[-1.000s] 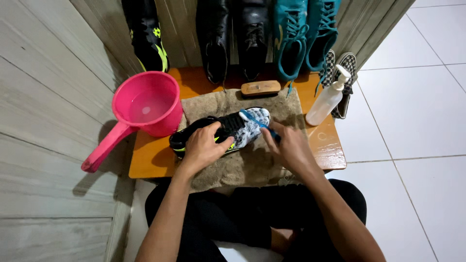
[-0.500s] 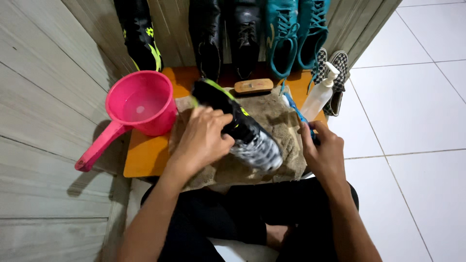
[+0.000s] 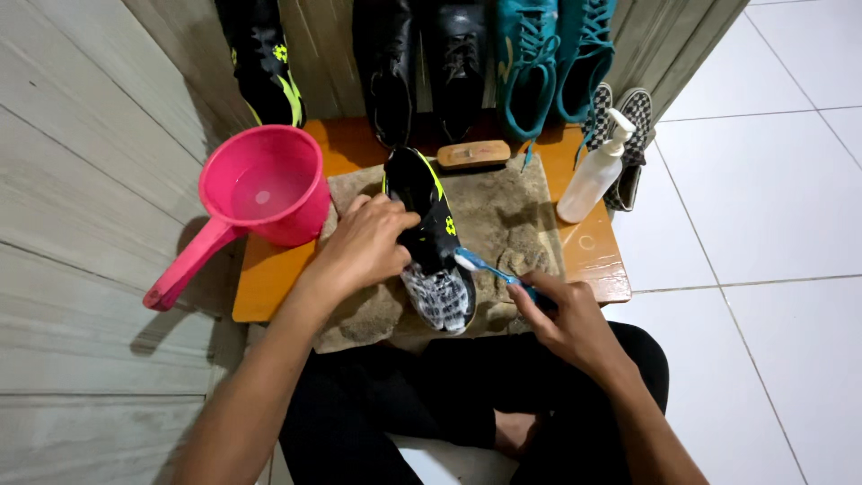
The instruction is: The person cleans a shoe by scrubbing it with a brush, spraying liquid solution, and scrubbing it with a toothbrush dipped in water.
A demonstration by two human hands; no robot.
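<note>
Shoe [image 3: 429,235] sits in the middle of the towel [image 3: 503,211], toe pointing at the person, heel toward the far edge of the low table [image 3: 269,278] — black with yellow marks, the toe end patterned white. Left hand [image 3: 364,247] is clamped over its left side, fingers curled together across the upper and pressing it down. Right hand [image 3: 566,319] is off the near right corner of the towel, fingers wrapped shut around the handle of a blue toothbrush [image 3: 492,269], and the white bristle head is right against the shoe's right flank. Pink dipper [image 3: 256,193] with a bit of water in it stands at the left edge of the table, handle hanging off toward the wall. Wooden brush [image 3: 473,154] lies at the far edge just past the towel, and a white pump bottle [image 3: 594,171] stands at the far right corner. Behind all that — black boots [image 3: 422,63] and teal shoes [image 3: 552,58] lined up along the wall.
</note>
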